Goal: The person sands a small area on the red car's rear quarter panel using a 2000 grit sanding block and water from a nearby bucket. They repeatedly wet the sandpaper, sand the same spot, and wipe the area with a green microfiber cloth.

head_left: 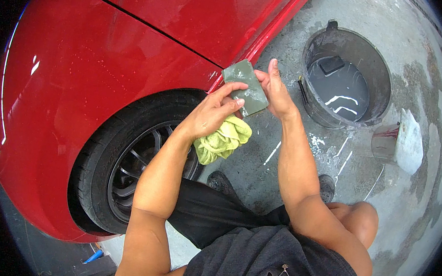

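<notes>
Partly, the gray-green sheet (252, 93) lies beneath the left fingers (232, 88).

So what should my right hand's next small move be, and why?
With your right hand, I'd probably bring the raised thumb down onto the grey-green sheet to help steady it. Your left hand seems to be managing both that sheet and the yellow-green cloth, while your right fingers are at the sheet's edge.
</notes>
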The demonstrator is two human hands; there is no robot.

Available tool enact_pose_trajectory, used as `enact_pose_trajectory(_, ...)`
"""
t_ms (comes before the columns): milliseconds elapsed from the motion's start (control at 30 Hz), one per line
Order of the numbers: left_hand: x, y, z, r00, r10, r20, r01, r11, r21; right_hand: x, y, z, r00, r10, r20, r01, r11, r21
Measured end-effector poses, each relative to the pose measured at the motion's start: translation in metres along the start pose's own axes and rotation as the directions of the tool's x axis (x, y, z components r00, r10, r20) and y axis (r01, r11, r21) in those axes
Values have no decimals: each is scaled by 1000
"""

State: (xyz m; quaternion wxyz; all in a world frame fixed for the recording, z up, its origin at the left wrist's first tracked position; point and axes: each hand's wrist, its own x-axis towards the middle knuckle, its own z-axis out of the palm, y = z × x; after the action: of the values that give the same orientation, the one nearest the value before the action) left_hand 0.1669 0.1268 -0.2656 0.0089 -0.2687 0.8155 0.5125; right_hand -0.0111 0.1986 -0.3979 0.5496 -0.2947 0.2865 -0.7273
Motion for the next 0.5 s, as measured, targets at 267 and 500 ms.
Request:
enact_pose_trajectory(267,3,-18,-14,964,-213,-157,184,966,-185,-6,-7,3,998,-65,-16,62,986,-153)
enact_pose_trajectory(500,4,-25,-6,974,-212,-81,188,953,-239,-9,-14,21,995,-99,22,101,982,-162)
